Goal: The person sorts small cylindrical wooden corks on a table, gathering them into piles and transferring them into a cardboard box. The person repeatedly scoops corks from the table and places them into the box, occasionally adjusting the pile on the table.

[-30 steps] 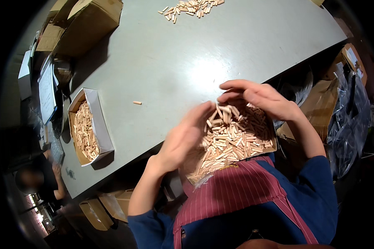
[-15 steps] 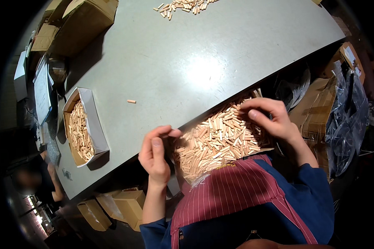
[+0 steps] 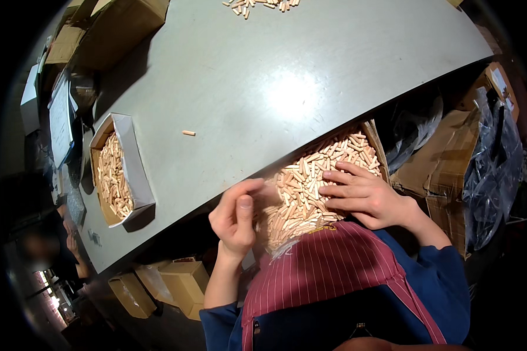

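Note:
Against my body, below the table's edge, is a cardboard box (image 3: 383, 153) full of short wooden dowels (image 3: 301, 196). My right hand (image 3: 369, 196) lies over the dowels on the box's right side, palm down, its fingers spread and touching them. At the box's left end is my left hand (image 3: 235, 216), its fingers loosely bent and the thumb apart. Its fingertips are blurred, and I see nothing held in it. A single dowel (image 3: 188, 133) lies alone on the grey table (image 3: 216, 88).
A white-sided carton (image 3: 136, 169) of dowels stands at the table's left. More dowels (image 3: 260, 4) lie at the far edge. Large cardboard boxes (image 3: 120, 35) stand far left, and small cartons (image 3: 184, 286) sit below. Right are a carton (image 3: 439, 164) and clear plastic (image 3: 492, 175). Another person (image 3: 70, 245) is at left.
My right hand has come down and nearer to me, spreading its fingers onto the dowels. My left hand has shifted slightly right, over the box's left end.

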Demonstrator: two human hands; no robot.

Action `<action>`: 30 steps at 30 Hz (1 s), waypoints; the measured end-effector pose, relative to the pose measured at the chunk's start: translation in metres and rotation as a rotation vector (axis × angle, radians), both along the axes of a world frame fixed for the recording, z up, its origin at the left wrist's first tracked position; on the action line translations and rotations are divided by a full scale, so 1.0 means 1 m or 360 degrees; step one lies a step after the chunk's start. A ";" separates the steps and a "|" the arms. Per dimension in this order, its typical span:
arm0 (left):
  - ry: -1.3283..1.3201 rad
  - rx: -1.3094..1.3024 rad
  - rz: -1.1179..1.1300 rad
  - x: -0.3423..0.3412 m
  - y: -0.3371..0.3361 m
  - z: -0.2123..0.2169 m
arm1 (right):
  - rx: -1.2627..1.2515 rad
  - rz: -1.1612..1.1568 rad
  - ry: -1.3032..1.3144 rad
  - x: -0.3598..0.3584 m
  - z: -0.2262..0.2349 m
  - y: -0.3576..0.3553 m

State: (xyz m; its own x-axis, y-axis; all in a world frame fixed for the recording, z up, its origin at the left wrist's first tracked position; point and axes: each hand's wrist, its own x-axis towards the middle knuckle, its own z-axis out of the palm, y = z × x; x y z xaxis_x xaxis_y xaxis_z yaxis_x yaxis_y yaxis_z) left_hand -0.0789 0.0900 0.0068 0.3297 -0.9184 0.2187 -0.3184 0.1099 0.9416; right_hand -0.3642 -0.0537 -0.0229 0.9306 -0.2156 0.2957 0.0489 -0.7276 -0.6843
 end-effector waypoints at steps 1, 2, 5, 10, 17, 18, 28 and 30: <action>-0.0102 -0.0044 -0.0071 -0.002 -0.001 -0.002 | 0.0016 0.0009 -0.0031 -0.004 -0.002 0.002; -0.0204 -0.0091 -0.0143 -0.005 -0.004 -0.004 | 0.0064 -0.0034 -0.0095 -0.006 -0.004 0.005; -0.0677 -0.0229 -0.0355 -0.014 -0.015 -0.007 | 0.0121 -0.0117 -0.0122 -0.019 -0.009 0.009; -0.1180 -0.0097 -0.0670 -0.032 -0.018 -0.019 | 0.0210 -0.0384 -0.0288 -0.028 -0.010 0.016; -0.1317 -0.0141 -0.0712 -0.027 0.003 -0.036 | 0.0308 -0.0630 -0.0440 -0.039 0.005 0.007; -0.1325 -0.0159 -0.0683 -0.025 0.005 -0.037 | 0.0320 -0.0675 -0.0465 -0.040 0.003 0.008; -0.1231 -0.0249 -0.0168 -0.051 -0.023 -0.026 | 0.0358 -0.0929 -0.0536 -0.026 -0.005 0.006; -0.1351 -0.0122 -0.0100 -0.063 -0.035 -0.019 | 0.0343 -0.0948 -0.0532 -0.024 -0.005 0.007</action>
